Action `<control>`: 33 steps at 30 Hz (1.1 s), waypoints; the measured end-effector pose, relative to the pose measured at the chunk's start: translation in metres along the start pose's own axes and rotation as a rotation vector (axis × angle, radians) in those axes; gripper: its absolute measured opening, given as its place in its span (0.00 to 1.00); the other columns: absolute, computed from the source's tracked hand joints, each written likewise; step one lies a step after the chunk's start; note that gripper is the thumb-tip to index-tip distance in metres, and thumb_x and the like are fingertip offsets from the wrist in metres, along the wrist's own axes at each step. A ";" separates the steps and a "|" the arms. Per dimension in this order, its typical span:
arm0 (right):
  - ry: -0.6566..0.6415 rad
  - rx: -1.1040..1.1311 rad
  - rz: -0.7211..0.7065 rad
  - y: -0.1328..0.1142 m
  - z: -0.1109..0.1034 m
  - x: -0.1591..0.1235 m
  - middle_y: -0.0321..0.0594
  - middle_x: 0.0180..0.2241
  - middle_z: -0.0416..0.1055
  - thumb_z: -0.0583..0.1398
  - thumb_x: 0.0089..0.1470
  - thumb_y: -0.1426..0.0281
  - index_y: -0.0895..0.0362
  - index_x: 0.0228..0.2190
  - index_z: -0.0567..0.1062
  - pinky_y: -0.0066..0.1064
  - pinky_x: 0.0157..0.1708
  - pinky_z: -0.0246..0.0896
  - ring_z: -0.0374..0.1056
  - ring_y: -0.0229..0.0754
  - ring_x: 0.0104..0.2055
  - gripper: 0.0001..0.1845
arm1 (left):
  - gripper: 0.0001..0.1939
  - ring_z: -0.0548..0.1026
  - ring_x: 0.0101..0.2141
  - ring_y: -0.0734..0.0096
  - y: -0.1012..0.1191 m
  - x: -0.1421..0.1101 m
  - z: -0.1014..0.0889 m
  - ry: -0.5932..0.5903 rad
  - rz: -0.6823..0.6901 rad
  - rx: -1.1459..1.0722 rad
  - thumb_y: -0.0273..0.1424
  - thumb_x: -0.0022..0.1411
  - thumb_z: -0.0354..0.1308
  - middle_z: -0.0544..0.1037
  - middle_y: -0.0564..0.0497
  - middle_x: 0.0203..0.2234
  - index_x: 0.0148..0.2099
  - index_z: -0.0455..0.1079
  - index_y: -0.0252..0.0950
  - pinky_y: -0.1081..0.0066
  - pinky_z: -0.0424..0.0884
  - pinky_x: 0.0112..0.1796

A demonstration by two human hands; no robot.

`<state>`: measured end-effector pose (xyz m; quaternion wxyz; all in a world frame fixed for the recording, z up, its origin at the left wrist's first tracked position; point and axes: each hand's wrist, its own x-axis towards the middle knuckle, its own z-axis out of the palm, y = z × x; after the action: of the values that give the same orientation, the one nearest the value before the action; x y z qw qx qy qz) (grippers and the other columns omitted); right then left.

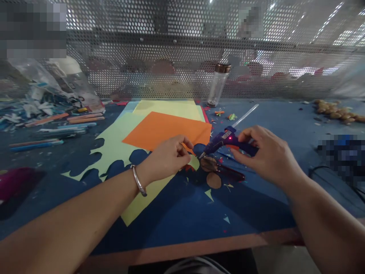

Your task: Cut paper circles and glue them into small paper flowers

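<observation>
My right hand [265,152] is closed around the handle of a dark blue glue gun [218,141]. A red light glows on its body, and a clear glue stick [245,115] juts from its back. The nozzle points down to the left, close to a light green paper cutout [194,163]. That cutout is pinched in my left hand [172,158], with a bit of orange showing beneath it. Just right of it lie a round brown disc [209,164], dark-handled scissors [230,172] and a second brown disc [213,180].
Behind my left hand are an orange sheet [165,129] and a cut-up pale green sheet [111,140]. A clear bottle [218,85] stands by the perforated metal screen [185,49]. Coloured sticks [76,129] lie left; a knobbly brown string [336,110] lies right.
</observation>
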<state>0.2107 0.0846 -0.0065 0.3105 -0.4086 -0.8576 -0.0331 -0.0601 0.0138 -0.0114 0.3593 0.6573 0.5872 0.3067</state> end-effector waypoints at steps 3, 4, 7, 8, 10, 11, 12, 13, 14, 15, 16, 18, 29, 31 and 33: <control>0.039 0.023 -0.083 -0.006 -0.002 -0.002 0.37 0.34 0.71 0.66 0.54 0.69 0.51 0.34 0.67 0.37 0.38 0.64 0.68 0.44 0.35 0.11 | 0.10 0.78 0.25 0.68 0.003 0.000 0.001 -0.018 -0.036 -0.042 0.29 0.58 0.58 0.77 0.55 0.24 0.44 0.66 0.38 0.71 0.70 0.27; 0.049 0.031 -0.104 -0.008 -0.003 -0.003 0.37 0.34 0.70 0.65 0.55 0.69 0.51 0.34 0.66 0.37 0.38 0.64 0.68 0.44 0.35 0.11 | 0.10 0.77 0.25 0.69 0.004 0.000 0.001 -0.021 -0.039 -0.047 0.28 0.58 0.58 0.77 0.55 0.24 0.44 0.66 0.38 0.71 0.69 0.27; 0.061 0.046 -0.151 -0.012 -0.005 -0.002 0.37 0.32 0.69 0.64 0.57 0.70 0.51 0.33 0.65 0.38 0.36 0.63 0.68 0.45 0.35 0.10 | 0.10 0.76 0.25 0.70 0.005 0.001 0.002 -0.025 -0.032 -0.056 0.27 0.57 0.59 0.76 0.55 0.24 0.42 0.66 0.38 0.71 0.68 0.27; 0.060 0.048 -0.159 -0.013 -0.005 -0.002 0.37 0.32 0.69 0.64 0.57 0.70 0.50 0.33 0.65 0.38 0.36 0.63 0.67 0.45 0.35 0.10 | 0.10 0.76 0.25 0.70 0.004 0.001 0.002 -0.025 -0.029 -0.056 0.27 0.57 0.59 0.75 0.55 0.24 0.42 0.66 0.38 0.71 0.68 0.27; 0.054 0.056 -0.174 -0.015 -0.006 -0.002 0.38 0.31 0.69 0.63 0.58 0.70 0.50 0.32 0.64 0.39 0.35 0.62 0.67 0.46 0.35 0.10 | 0.09 0.76 0.25 0.70 0.003 0.002 0.003 -0.029 -0.022 -0.057 0.27 0.56 0.59 0.75 0.56 0.24 0.41 0.66 0.38 0.71 0.68 0.28; 0.052 0.063 -0.181 -0.015 -0.006 -0.002 0.38 0.31 0.69 0.63 0.58 0.70 0.50 0.32 0.64 0.39 0.35 0.62 0.66 0.46 0.35 0.11 | 0.09 0.76 0.26 0.70 0.003 0.002 0.003 -0.037 -0.021 -0.059 0.27 0.56 0.59 0.75 0.56 0.24 0.41 0.66 0.38 0.70 0.68 0.29; 0.051 0.069 -0.187 -0.016 -0.007 -0.002 0.38 0.31 0.69 0.63 0.58 0.70 0.50 0.32 0.64 0.39 0.35 0.62 0.66 0.46 0.35 0.11 | 0.09 0.76 0.26 0.70 0.003 0.002 0.004 -0.045 -0.020 -0.063 0.27 0.56 0.59 0.75 0.55 0.25 0.41 0.66 0.38 0.70 0.69 0.29; 0.048 0.077 -0.195 -0.016 -0.007 -0.002 0.38 0.31 0.69 0.63 0.58 0.71 0.50 0.32 0.63 0.39 0.35 0.61 0.66 0.46 0.34 0.11 | 0.10 0.76 0.26 0.70 0.003 0.001 0.004 -0.053 -0.022 -0.069 0.27 0.56 0.59 0.75 0.55 0.25 0.42 0.66 0.38 0.70 0.69 0.29; 0.044 0.083 -0.199 -0.016 -0.007 -0.002 0.38 0.31 0.69 0.63 0.58 0.71 0.50 0.32 0.63 0.39 0.34 0.61 0.66 0.46 0.35 0.12 | 0.10 0.76 0.26 0.70 0.003 0.001 0.004 -0.058 -0.022 -0.079 0.27 0.56 0.59 0.75 0.55 0.25 0.42 0.66 0.38 0.70 0.69 0.29; 0.037 0.090 -0.204 -0.016 -0.007 -0.003 0.39 0.31 0.69 0.63 0.59 0.71 0.50 0.32 0.63 0.40 0.34 0.61 0.66 0.47 0.35 0.12 | 0.10 0.75 0.26 0.71 0.004 0.001 0.004 -0.062 -0.021 -0.090 0.27 0.56 0.59 0.75 0.56 0.25 0.42 0.66 0.38 0.70 0.68 0.29; 0.030 0.095 -0.207 -0.016 -0.008 -0.003 0.39 0.31 0.69 0.63 0.59 0.71 0.50 0.32 0.63 0.40 0.35 0.61 0.66 0.47 0.35 0.12 | 0.11 0.75 0.26 0.71 0.004 0.001 0.004 -0.061 -0.020 -0.103 0.27 0.56 0.59 0.74 0.56 0.24 0.42 0.66 0.38 0.70 0.68 0.29; 0.020 0.101 -0.213 -0.016 -0.008 -0.003 0.39 0.31 0.69 0.62 0.60 0.70 0.50 0.32 0.63 0.41 0.35 0.62 0.66 0.47 0.34 0.11 | 0.11 0.74 0.26 0.71 0.005 0.001 0.004 -0.050 -0.018 -0.123 0.26 0.55 0.60 0.73 0.57 0.23 0.42 0.65 0.38 0.70 0.68 0.29; 0.005 0.099 -0.226 -0.014 -0.008 -0.002 0.40 0.32 0.69 0.62 0.61 0.70 0.51 0.30 0.62 0.41 0.36 0.62 0.67 0.48 0.36 0.12 | 0.11 0.75 0.26 0.71 0.006 0.000 0.003 -0.046 -0.015 -0.116 0.26 0.54 0.60 0.76 0.55 0.25 0.41 0.65 0.38 0.71 0.69 0.29; 0.002 0.100 -0.229 -0.014 -0.008 -0.003 0.40 0.32 0.69 0.62 0.61 0.70 0.51 0.30 0.62 0.41 0.36 0.62 0.67 0.48 0.37 0.13 | 0.11 0.75 0.26 0.71 0.006 0.000 0.003 -0.041 -0.012 -0.098 0.26 0.54 0.60 0.76 0.55 0.25 0.41 0.65 0.38 0.71 0.69 0.29; 0.006 0.110 -0.229 -0.014 -0.008 -0.003 0.40 0.32 0.70 0.62 0.61 0.70 0.51 0.30 0.62 0.41 0.36 0.62 0.68 0.48 0.36 0.12 | 0.11 0.75 0.26 0.71 0.006 0.001 0.003 -0.042 -0.013 -0.085 0.27 0.55 0.60 0.75 0.55 0.25 0.41 0.65 0.38 0.70 0.69 0.29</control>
<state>0.2058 0.0707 0.0015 0.3291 -0.2902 -0.8983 -0.0222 -0.0544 0.0138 -0.0078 0.4010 0.6440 0.5701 0.3154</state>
